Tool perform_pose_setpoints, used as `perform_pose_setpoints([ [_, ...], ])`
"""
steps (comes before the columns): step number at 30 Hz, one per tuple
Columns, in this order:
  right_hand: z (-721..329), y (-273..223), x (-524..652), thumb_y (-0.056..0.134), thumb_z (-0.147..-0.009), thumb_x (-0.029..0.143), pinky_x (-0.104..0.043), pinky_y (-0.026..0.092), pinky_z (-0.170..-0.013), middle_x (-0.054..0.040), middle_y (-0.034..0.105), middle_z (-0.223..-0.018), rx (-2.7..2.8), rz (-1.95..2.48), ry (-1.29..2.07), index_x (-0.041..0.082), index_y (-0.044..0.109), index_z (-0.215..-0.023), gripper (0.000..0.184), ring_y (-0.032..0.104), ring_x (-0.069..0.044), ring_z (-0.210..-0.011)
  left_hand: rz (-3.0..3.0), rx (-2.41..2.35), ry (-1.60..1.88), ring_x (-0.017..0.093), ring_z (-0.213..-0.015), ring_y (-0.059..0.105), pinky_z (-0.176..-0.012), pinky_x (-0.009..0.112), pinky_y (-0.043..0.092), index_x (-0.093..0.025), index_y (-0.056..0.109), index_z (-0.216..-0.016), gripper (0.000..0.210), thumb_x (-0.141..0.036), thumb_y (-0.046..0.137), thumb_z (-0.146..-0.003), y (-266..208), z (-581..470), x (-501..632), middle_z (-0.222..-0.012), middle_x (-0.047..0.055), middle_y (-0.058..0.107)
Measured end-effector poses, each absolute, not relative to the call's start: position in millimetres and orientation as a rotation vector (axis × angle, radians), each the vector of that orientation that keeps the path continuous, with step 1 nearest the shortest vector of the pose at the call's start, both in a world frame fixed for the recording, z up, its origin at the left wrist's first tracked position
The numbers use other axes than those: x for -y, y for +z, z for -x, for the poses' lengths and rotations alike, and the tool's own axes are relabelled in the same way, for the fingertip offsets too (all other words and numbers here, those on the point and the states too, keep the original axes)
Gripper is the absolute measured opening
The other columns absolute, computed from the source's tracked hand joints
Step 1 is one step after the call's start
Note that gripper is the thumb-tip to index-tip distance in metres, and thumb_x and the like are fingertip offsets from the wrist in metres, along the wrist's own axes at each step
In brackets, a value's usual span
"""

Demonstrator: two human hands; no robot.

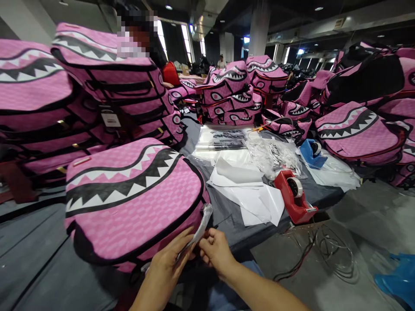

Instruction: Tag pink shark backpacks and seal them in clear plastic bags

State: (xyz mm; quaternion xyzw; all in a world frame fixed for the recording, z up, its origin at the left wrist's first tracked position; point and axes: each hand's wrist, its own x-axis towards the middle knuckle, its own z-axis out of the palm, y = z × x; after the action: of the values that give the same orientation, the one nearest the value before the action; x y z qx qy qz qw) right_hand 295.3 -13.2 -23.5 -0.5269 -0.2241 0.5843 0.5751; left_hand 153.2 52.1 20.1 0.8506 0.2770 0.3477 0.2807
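Note:
A pink backpack (136, 194) with a black-and-white shark-tooth band lies flat on the dark-covered table, its near edge facing me. Along that edge runs a whitish, slightly shiny strip (203, 221), perhaps wrapping, standing up beside the bag's right corner. My left hand (175, 255) is closed around the strip's lower part, fingers pointing up along it. Right beside it, my right hand (215, 250) has its thumb and fingers pinched together close to the strip; what lies between those fingertips is hidden.
Stacked pink backpacks (106, 86) rise at the left, with more piles (227, 93) behind. White paper sheets (249, 194), clear plastic bags (223, 140), a red tape dispenser (293, 196) and a blue one (313, 153) lie to the right. Cables (337, 255) trail on the floor. A person (138, 36) stands behind the stack.

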Motion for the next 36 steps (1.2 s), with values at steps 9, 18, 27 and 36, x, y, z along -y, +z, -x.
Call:
perform_pose_setpoints([
  [9,-302,-12,16,0.07,-0.077,0.028,-0.016,-0.002,-0.037,0.0139,0.027,-0.042,0.202,0.282,1.912,0.018,0.057,-0.075,0.016,0.003,-0.004,-0.042,-2.056,-0.904,0.811,0.022,-0.095,0.078,-0.084,0.028,0.063,-0.026,0.061,-0.135,0.05,-0.049,0.063,-0.09,22,-150,-49,-0.122,0.005,0.077],
  [18,-332,-25,28,0.078,-0.073,0.03,-0.013,0.003,-0.036,0.0147,0.041,-0.044,0.215,0.323,1.797,0.026,0.066,-0.112,0.041,0.008,-0.004,-0.04,-3.078,-0.535,0.947,0.016,-0.121,0.067,-0.11,0.027,0.047,-0.02,0.02,-0.161,0.068,-0.005,0.035,-0.097,-11,-144,-43,-0.142,0.01,0.064],
  [27,-330,-9,27,0.082,-0.074,0.047,-0.017,0.009,-0.035,0.0112,0.049,-0.042,0.363,0.741,1.74,0.017,0.065,-0.095,0.04,0.02,-0.002,-0.033,-3.252,-0.655,0.87,0.017,-0.106,0.07,-0.121,0.035,0.025,-0.035,0.041,-0.154,0.065,-0.008,0.037,-0.095,-2,-51,-60,-0.117,0.0,0.078],
  [36,-327,-13,14,0.087,-0.068,0.05,-0.013,0.016,-0.034,0.0133,0.049,-0.046,0.481,0.833,1.785,0.02,0.057,-0.097,0.052,0.026,-0.002,-0.034,-3.404,-0.581,0.925,0.014,-0.09,0.065,-0.101,0.028,0.039,-0.027,0.071,-0.102,0.048,0.005,0.037,-0.089,11,-76,-79,-0.089,-0.002,0.075],
])
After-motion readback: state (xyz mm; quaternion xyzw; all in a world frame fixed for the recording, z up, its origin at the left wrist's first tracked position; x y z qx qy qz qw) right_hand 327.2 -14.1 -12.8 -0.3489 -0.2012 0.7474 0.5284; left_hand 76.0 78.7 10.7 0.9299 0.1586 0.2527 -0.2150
